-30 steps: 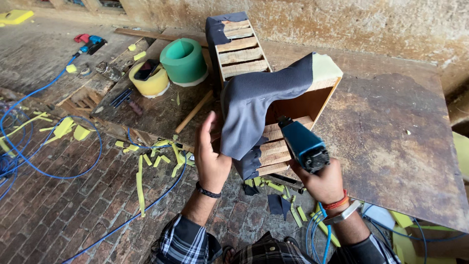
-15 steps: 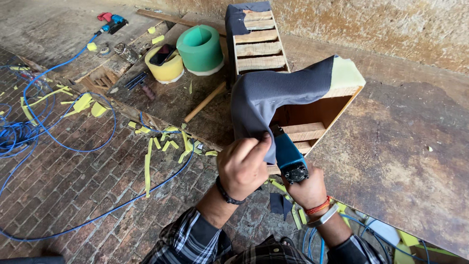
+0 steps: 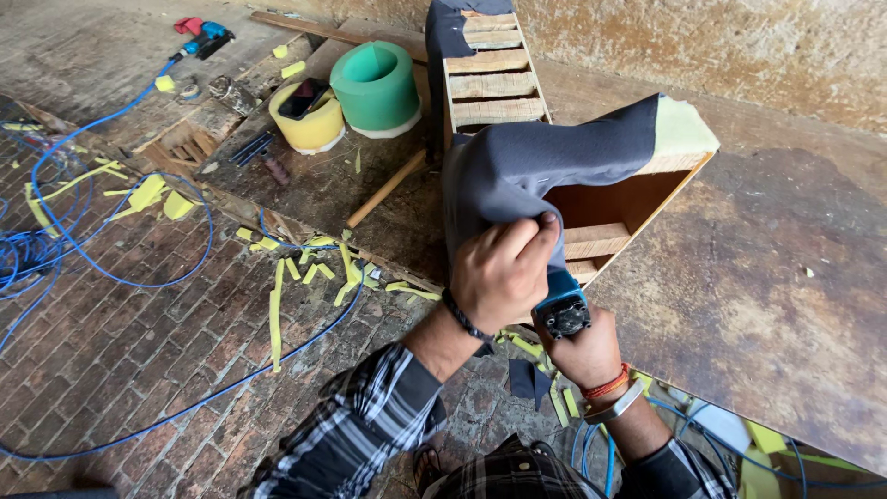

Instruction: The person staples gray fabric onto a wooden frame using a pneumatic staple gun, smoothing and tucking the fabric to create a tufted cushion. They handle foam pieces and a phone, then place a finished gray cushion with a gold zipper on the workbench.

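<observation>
Wooden frame (image 3: 637,199) lies on the bench (image 3: 785,277), grey fabric (image 3: 545,157) draped over its corner. Left hand (image 3: 504,273) pinches the fabric edge; right hand (image 3: 582,351) grips the blue staple gun (image 3: 559,305). Best keep fabric taut, gun square to the wood.

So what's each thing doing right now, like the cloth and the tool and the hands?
Left hand: pressing the grey cloth down.
Right hand: gripping the blue tool.
Cloth: draped over the frame, partly covering it.
Tool: held against the frame, tip hidden.
Frame: tilted on the table, open side showing.
Foam: uncovered at the corner.
Green roll: standing upright.
Hose: loose on the floor.
</observation>
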Tool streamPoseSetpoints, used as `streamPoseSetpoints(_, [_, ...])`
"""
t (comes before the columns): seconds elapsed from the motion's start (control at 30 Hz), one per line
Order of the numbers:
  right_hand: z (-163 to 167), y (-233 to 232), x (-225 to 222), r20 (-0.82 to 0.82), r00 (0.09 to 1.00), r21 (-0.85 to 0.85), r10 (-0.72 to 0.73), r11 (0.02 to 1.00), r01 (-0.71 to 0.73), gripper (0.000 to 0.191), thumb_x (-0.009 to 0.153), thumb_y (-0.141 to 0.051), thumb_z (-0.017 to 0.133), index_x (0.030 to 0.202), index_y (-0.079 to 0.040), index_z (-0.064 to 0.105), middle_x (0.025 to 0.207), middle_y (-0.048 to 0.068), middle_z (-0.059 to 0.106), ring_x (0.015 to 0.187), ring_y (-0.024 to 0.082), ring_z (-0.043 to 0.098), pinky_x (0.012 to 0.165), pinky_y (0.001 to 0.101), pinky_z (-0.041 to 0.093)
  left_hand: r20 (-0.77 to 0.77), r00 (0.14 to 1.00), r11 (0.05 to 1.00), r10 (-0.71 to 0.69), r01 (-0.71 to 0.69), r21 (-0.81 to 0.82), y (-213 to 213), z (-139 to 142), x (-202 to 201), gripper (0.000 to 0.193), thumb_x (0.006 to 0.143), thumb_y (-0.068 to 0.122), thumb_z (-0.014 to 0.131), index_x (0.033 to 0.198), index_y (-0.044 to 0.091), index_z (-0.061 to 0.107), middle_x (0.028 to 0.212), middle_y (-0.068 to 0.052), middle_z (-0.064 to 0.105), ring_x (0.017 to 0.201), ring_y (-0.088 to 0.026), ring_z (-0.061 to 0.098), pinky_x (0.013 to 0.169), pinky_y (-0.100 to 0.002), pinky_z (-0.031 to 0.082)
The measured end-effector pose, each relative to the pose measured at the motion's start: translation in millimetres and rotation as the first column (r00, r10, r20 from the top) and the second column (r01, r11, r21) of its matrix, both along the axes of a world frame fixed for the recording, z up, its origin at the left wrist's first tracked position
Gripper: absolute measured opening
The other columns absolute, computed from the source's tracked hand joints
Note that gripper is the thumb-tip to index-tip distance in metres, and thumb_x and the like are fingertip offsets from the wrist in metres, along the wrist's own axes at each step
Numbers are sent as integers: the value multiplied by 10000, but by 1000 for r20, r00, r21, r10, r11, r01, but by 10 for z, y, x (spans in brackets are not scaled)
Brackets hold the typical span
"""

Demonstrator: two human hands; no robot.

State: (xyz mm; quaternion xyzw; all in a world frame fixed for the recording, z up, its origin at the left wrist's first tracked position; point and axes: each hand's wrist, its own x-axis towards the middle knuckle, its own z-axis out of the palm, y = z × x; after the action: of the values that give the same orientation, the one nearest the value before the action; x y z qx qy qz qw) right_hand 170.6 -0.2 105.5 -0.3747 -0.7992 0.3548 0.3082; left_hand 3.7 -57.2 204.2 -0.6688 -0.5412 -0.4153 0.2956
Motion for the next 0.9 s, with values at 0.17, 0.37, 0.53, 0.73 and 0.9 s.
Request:
streamPoseSetpoints(0.17, [24, -48, 112, -28, 996, 52, -83, 995, 84, 239, 781, -263, 815, 810, -44, 725, 646, 92, 739, 580, 177, 751, 563, 334, 580, 109, 994, 1000, -24, 23, 6, 190, -29, -120, 200, 945, 19, 705, 1144, 12, 724, 914, -57, 689, 656, -169, 690, 551, -268, 600])
streamPoseSetpoints(0.37, [304, -254, 518, -92, 980, 49, -176, 982, 181, 243, 807, -283, 799, 778, -50, 737, 605, 59, 741, 517, 159, 733, 501, 320, 566, 27, 995, 994, 92, -94, 59, 275, -271, -133, 236, 951, 64, 727, 1177, -5, 718, 786, -43, 676, 591, -160, 676, 515, -307, 580])
streamPoseSetpoints(0.53, [761, -266, 408, -68, 997, 432, 41, 902, -7, 473, 768, -285, 791, 1138, -9, 689, 718, 76, 741, 580, 178, 741, 562, 316, 602, 112, 988, 995, 103, -104, -2, 299, -364, -79, 267, 985, 150, 701, 1216, 18, 727, 760, -56, 693, 562, -160, 683, 491, -302, 570])
streamPoseSetpoints(0.73, [1271, -305, 182, 82, 992, 463, 94, 878, -122, 819, 630, -320, 844, 1342, 9, 613, 745, 169, 724, 643, 275, 764, 626, 385, 605, 95, 994, 994, 60, -67, 82, 188, -312, -141, 281, 1003, 199, 653, 1235, 52, 712, 922, -93, 754, 735, -239, 753, 659, -359, 611])
streamPoseSetpoints(0.9, [1470, -352, 110, 184, 981, 480, 63, 865, -145, 784, 625, -307, 830, 1343, -51, 645, 736, 170, 728, 668, 328, 750, 629, 419, 593, 157, 987, 992, -41, 21, 127, 185, -333, -170, 276, 1010, 208, 629, 1217, 32, 678, 1089, -149, 756, 895, -261, 780, 756, -368, 638])
